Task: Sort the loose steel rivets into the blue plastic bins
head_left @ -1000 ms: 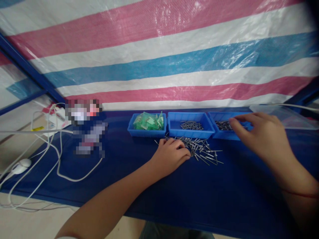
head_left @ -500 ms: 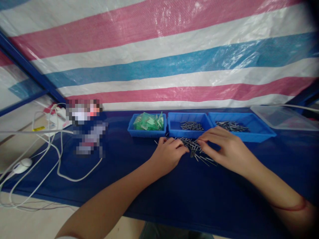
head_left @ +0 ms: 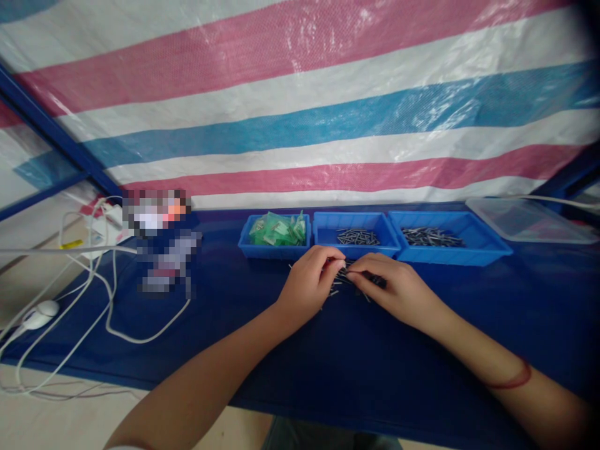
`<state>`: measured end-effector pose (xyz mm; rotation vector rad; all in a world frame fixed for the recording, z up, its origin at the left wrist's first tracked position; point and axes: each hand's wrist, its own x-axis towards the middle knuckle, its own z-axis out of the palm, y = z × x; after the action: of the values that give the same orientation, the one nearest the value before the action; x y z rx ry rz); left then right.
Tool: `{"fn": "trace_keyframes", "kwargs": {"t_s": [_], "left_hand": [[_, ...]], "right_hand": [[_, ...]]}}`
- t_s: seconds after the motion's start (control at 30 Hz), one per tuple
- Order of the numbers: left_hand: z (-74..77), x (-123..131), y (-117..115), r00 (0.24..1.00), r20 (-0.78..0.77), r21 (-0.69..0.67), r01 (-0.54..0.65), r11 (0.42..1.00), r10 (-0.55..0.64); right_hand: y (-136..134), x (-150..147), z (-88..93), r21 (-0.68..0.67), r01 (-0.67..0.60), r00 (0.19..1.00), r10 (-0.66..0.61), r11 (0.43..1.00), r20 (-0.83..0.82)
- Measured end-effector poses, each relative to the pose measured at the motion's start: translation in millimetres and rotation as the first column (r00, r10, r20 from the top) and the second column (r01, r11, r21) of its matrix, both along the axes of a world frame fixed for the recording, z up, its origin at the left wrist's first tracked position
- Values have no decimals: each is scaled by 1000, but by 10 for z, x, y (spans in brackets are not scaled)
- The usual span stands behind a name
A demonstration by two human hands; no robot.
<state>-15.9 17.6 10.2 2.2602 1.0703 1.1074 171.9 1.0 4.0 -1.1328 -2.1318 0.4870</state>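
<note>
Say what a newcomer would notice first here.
Pinkish-red, white and blue striped plastic sheeting fills the background. Below it, three blue rectangular plastic bins stand in a row. In front, the bare left hand and bare right hand are close together over thin metal rods.

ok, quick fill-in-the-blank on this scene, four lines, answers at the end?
1. Among the three blue plastic bins, only the ____ one holds green plastic packets.
2. A thin dark-red band circles the person's ____ forearm.
3. Fingertips of the bare left hand and bare right hand are close together at loose thin metal pins, in front of the ____ bin.
4. The flat clear plastic sheet lies nearest the ____ bin.

Missing: leftmost; right; middle; rightmost
</note>
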Motion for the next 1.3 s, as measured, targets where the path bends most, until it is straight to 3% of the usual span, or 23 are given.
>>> {"fn": "trace_keyframes", "kwargs": {"t_s": [0.17,0.3,0.47,0.8,1.03,1.1,1.17,1.23,1.3], "left_hand": [[-15,24,-26,998,49,-89,-25,996,29],[-27,59,-56,999,33,-112,38,993,-34],[-28,79,-68,996,-51,-94,73,993,-78],[-34,84,-54,998,11,-141,64,988,-63],[25,64,-32,1000,24,-101,12,995,-9],[34,61,-24,1000,-27,-84,11,996,-14],[43,52,-18,994,-109,-49,19,999,-24],[54,39,-14,970,-243,-11,25,1000,-27],[64,22,-13,927,-376,23,26,999,-15]], "right_hand": [[24,47,2,-131,165,946,-194,978,-259],[5,56,38,-166,185,900,-234,969,-368],[-35,5,59,-133,143,914,-182,981,-364],[-50,1,45,-68,74,935,-93,995,-343],[-9,85,126,29,0,987,5,1000,-161],[15,157,172,89,69,988,-55,994,-146],[50,275,211,153,220,967,-195,964,-163],[96,429,232,197,414,906,-380,889,-187],[151,594,230,222,586,810,-563,779,-163]]}}
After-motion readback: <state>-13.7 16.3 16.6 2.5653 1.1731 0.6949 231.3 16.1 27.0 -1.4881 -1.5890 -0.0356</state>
